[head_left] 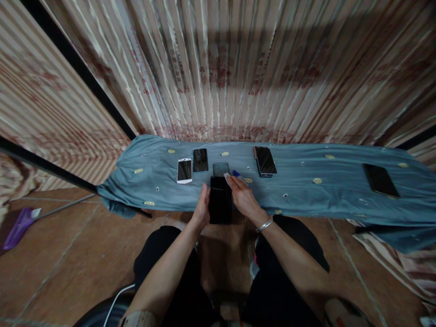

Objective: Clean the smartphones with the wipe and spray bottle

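A black phone [220, 202] with a dark face is held at the table's near edge, above my knees. My left hand [202, 209] grips its left side, fingers partly hidden. At the upper right corner of the phone, my right hand [243, 196] is closed on a small white wipe [226, 175], fingertips pinched together. Just beyond the phone lies a clear flat case [220, 168]. A blue object [236, 173], perhaps a pen or cap, shows beside my right fingers and is partly covered.
On the blue cloth-covered table [327, 195] lie a white phone [184, 171], a dark phone [200, 160], a small phone stack [266, 161] and another black phone [380, 180]. A striped curtain [218, 81] hangs behind. A purple broom or dustpan head [19, 227] rests on the left floor.
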A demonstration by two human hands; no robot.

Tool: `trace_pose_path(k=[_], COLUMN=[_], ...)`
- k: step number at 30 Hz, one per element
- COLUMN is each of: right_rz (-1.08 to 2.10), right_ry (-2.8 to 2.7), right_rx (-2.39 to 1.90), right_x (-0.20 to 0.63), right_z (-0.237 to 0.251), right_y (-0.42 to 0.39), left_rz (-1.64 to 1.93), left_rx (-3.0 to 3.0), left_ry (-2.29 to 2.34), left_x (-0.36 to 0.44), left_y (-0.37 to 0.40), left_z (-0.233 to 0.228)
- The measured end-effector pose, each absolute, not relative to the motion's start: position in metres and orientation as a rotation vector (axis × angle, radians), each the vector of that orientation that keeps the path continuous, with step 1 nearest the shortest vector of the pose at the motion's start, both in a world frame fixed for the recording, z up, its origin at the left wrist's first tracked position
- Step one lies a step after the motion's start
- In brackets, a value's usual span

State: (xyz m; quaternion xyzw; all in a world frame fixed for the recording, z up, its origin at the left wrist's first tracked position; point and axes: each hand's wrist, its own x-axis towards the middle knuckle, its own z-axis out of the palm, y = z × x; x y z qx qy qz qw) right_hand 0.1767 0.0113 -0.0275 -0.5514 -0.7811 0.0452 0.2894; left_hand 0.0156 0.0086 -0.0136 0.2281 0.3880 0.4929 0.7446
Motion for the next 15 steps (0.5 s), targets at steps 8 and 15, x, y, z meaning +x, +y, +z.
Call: trace_pose_path(k=[8, 15], right_rz=[0.150, 0.125], right_ry=[-2.102, -2.198], right_rx=[-1.448, -1.404], right_x=[0.170, 0.163], right_z=[-0.027, -0.028], right_y=[0.005, -0.006], left_rz=[1.076, 1.103], left_rx=[0.482, 0.454], left_ry=[0.852, 0.851], left_x=[0.013, 0.010], left_y=[0.011, 0.015], left_z=[-0.007, -0.001])
